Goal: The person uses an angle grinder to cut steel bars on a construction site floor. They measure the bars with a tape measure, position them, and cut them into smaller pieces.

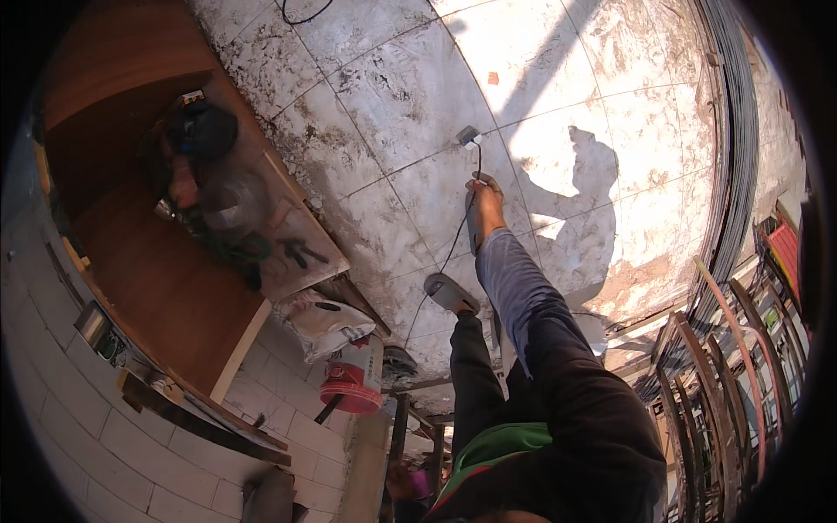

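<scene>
- The right hand (488, 199) looks closed, fingers curled round a black cord (479, 159); a loose pinch could let it slip.
- What seems to be the left hand (401, 481) is in shadow near a purple thing (421, 483); I cannot tell its grip.
- The small block (469, 136) is at the cord's far end, beyond the right hand; a sudden tug might knock it on the tiled floor (401, 105). Glare hides whether it hangs or rests.
- The cord passes the left slipper (442, 285); a step there could snag it.
- The other slipper is partly behind the right hand; dark clutter (209, 187) on the wooden board (296, 231) is hard to separate.
</scene>
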Action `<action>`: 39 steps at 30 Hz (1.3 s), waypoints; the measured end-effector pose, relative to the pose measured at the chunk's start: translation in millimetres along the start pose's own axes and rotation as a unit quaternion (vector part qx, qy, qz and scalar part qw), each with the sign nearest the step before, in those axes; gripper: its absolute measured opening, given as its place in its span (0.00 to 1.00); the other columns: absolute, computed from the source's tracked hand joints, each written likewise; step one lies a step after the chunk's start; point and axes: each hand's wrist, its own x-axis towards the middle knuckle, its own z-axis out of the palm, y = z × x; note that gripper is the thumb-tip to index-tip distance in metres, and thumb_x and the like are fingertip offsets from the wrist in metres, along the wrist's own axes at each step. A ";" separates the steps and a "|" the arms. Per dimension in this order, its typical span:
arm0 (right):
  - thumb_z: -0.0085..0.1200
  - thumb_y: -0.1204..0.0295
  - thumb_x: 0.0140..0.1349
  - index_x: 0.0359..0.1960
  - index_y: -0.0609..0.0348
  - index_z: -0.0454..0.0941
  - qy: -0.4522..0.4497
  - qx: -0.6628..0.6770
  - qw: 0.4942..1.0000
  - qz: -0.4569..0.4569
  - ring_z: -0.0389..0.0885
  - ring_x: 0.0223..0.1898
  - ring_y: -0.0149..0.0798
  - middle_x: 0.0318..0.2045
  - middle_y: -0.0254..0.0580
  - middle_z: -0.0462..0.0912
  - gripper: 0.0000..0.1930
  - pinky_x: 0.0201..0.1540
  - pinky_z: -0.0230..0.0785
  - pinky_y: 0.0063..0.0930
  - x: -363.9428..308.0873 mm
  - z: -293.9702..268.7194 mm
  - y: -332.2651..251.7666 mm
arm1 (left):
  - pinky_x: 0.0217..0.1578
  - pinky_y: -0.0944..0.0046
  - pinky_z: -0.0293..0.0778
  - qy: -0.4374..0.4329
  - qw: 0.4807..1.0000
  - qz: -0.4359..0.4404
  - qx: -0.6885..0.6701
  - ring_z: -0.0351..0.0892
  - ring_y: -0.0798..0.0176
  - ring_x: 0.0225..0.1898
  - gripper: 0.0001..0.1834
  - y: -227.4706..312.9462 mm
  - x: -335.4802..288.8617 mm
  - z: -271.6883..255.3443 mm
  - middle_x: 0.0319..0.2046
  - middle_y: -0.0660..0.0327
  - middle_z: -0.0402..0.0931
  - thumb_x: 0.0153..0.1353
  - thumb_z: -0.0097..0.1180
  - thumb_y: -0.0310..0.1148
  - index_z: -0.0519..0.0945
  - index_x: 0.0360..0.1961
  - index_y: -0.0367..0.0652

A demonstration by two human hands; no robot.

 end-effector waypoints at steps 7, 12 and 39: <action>0.47 0.78 0.58 0.47 0.62 0.75 -0.122 -0.107 0.982 0.099 0.81 0.32 0.36 0.30 0.38 0.79 0.15 0.36 0.70 0.22 -1.0 1.9 49.5 | 0.37 0.55 0.73 0.040 0.999 0.016 0.003 0.79 0.51 0.34 0.15 50.9 0.9 -9.5 0.31 0.51 0.78 0.62 0.45 0.39 0.80 0.34 0.41; 0.48 0.73 0.62 0.47 0.59 0.76 -0.104 0.087 0.989 0.057 0.80 0.33 0.35 0.29 0.33 0.77 0.13 0.38 0.71 0.25 -2.6 2.1 14.5 | 0.35 0.54 0.72 0.064 0.992 0.109 0.020 0.75 0.49 0.33 0.10 68.2 11.0 -17.9 0.29 0.51 0.74 0.60 0.47 0.36 0.75 0.35 0.41; 0.51 0.61 0.59 0.53 0.58 0.75 -0.332 -0.453 0.826 -0.042 0.78 0.50 0.52 0.46 0.54 0.81 0.22 0.52 0.69 0.39 -95.6 31.5 -17.3 | 0.37 0.67 0.71 -0.023 0.977 0.092 -0.193 0.75 0.69 0.32 0.17 199.4 39.4 -119.7 0.30 0.60 0.80 0.67 0.48 0.39 0.82 0.38 0.36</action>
